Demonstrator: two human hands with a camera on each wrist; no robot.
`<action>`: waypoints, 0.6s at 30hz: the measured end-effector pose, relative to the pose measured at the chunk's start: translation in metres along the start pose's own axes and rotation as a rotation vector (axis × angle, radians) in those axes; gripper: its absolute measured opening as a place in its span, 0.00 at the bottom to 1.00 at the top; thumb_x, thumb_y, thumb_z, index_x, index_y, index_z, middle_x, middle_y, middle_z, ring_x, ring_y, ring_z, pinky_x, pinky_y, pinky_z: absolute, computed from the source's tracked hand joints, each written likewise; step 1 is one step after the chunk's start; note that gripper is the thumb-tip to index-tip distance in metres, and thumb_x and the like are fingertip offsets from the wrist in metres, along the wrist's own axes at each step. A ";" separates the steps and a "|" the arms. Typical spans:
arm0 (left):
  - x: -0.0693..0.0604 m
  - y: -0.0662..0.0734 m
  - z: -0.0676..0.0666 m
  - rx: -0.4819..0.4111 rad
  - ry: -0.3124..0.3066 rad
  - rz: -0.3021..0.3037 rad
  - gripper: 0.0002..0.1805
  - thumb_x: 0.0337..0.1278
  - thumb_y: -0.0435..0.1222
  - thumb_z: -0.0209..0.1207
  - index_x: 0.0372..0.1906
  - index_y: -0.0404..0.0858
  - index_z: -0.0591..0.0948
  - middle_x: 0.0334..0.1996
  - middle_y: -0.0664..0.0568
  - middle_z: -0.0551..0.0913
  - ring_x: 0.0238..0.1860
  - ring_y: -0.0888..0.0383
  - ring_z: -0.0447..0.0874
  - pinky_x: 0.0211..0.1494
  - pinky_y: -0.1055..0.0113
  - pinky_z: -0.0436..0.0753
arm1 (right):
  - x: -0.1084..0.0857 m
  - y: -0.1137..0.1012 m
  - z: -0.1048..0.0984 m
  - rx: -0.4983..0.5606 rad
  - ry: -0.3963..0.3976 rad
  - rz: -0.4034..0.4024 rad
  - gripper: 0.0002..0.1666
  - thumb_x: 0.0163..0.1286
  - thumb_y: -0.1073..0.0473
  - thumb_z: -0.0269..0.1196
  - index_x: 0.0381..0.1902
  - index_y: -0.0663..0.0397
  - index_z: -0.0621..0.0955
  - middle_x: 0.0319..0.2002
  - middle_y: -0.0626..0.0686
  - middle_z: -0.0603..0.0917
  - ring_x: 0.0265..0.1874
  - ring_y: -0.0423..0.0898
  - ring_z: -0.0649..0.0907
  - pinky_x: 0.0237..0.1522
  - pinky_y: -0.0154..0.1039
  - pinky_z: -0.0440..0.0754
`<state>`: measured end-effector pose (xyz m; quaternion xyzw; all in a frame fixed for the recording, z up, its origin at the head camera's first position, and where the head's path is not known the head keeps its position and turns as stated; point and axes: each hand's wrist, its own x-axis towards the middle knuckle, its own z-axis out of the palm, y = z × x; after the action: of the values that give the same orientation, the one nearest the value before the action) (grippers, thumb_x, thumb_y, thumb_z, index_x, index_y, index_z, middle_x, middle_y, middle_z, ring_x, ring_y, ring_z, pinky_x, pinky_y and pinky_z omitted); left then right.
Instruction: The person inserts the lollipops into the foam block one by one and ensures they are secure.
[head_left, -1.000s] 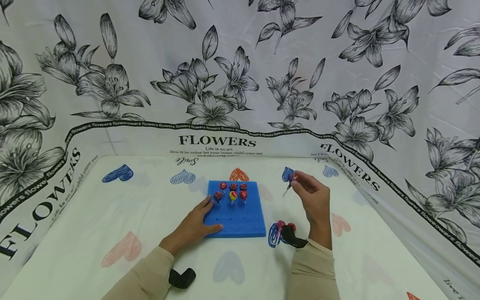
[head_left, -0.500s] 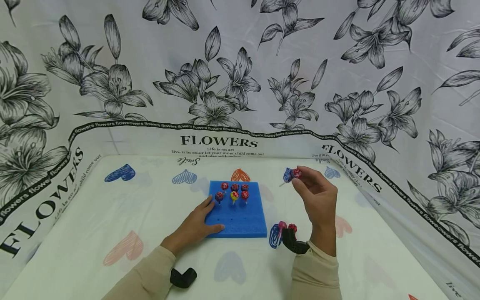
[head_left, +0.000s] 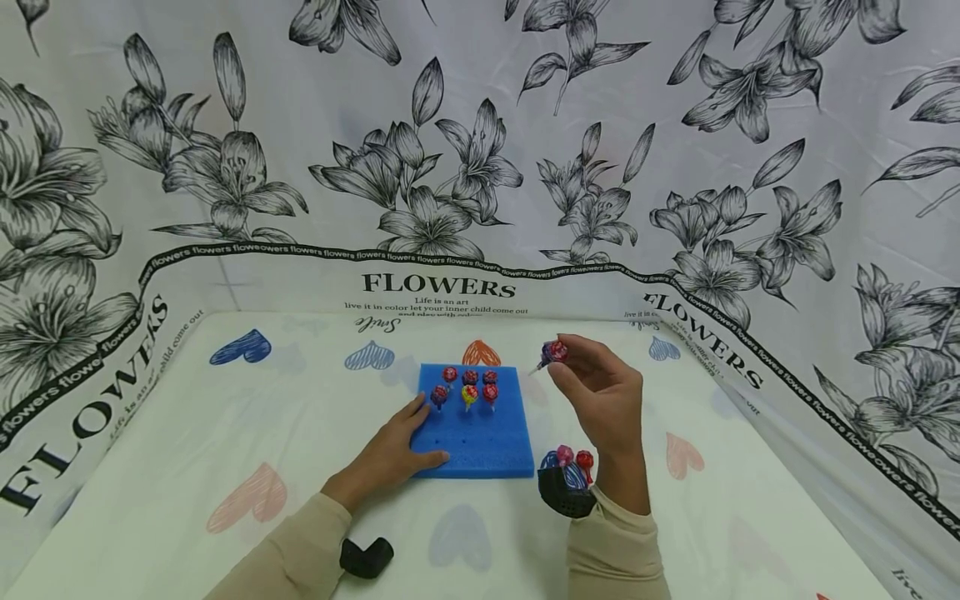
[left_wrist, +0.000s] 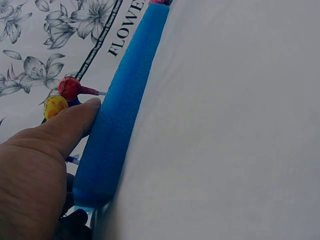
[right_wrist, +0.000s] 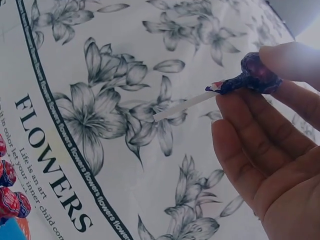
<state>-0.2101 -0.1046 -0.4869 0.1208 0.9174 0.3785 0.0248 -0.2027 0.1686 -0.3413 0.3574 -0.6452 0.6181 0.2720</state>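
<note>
In the head view my left hand rests along the left edge of a blue foam block, its thumb lying on the top near the front. Two rows of lollipops stand stuck in the block's far half, among them a yellow one. Small holes show in the near half. Right of the block, my right hand is raised above the table, pinching a red and dark blue wrapped lollipop by its candy head. Seen from the right wrist, the lollipop's white stick points away from the fingers, slanting slightly down.
Two more lollipops, a pink one and a red one, lie right of the block, partly behind a black wrist mount. A heart-printed white cloth covers the table. A flower-printed curtain hangs behind.
My right hand first tilts the lollipop so its stick swings up from steep to flatter, then moves left toward the block. The left hand and the block stay in place.
</note>
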 end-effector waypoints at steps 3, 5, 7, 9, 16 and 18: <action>0.000 0.000 0.000 0.001 0.000 0.000 0.50 0.50 0.55 0.68 0.72 0.32 0.62 0.75 0.46 0.51 0.72 0.40 0.48 0.68 0.44 0.59 | 0.000 0.000 0.007 0.005 -0.019 -0.001 0.18 0.64 0.71 0.65 0.51 0.75 0.78 0.42 0.64 0.82 0.40 0.49 0.84 0.44 0.40 0.83; 0.000 0.001 0.000 -0.003 0.002 0.002 0.50 0.50 0.55 0.68 0.72 0.32 0.62 0.75 0.46 0.51 0.73 0.40 0.48 0.68 0.45 0.59 | 0.000 0.001 0.011 -0.003 -0.029 0.007 0.19 0.65 0.68 0.65 0.51 0.74 0.78 0.42 0.64 0.82 0.41 0.49 0.84 0.44 0.40 0.83; -0.001 0.002 0.000 -0.002 0.005 0.005 0.50 0.50 0.55 0.68 0.72 0.32 0.62 0.75 0.46 0.51 0.72 0.40 0.48 0.68 0.45 0.59 | -0.001 0.002 0.016 -0.013 -0.042 0.017 0.19 0.65 0.69 0.65 0.52 0.74 0.78 0.43 0.64 0.82 0.41 0.50 0.84 0.45 0.41 0.83; -0.001 0.002 0.000 0.002 0.008 0.006 0.50 0.50 0.54 0.68 0.72 0.31 0.62 0.75 0.45 0.51 0.72 0.40 0.49 0.68 0.45 0.60 | -0.001 0.003 0.022 -0.025 -0.057 0.037 0.18 0.65 0.71 0.64 0.52 0.73 0.78 0.44 0.63 0.82 0.42 0.50 0.84 0.46 0.42 0.82; -0.002 0.004 -0.002 0.000 0.004 -0.003 0.50 0.50 0.53 0.68 0.71 0.31 0.62 0.75 0.46 0.51 0.73 0.41 0.48 0.68 0.46 0.59 | -0.003 0.015 0.040 -0.015 -0.106 0.072 0.20 0.61 0.79 0.61 0.52 0.72 0.78 0.45 0.64 0.82 0.43 0.52 0.84 0.46 0.43 0.82; -0.003 0.004 -0.002 -0.002 0.005 0.002 0.50 0.50 0.54 0.68 0.71 0.31 0.62 0.75 0.45 0.51 0.72 0.40 0.48 0.68 0.45 0.59 | -0.004 0.020 0.044 -0.010 -0.120 0.076 0.21 0.60 0.80 0.61 0.53 0.72 0.78 0.46 0.64 0.82 0.43 0.53 0.84 0.47 0.44 0.82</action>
<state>-0.2070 -0.1040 -0.4822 0.1209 0.9169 0.3797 0.0219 -0.2119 0.1247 -0.3604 0.3677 -0.6765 0.6022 0.2109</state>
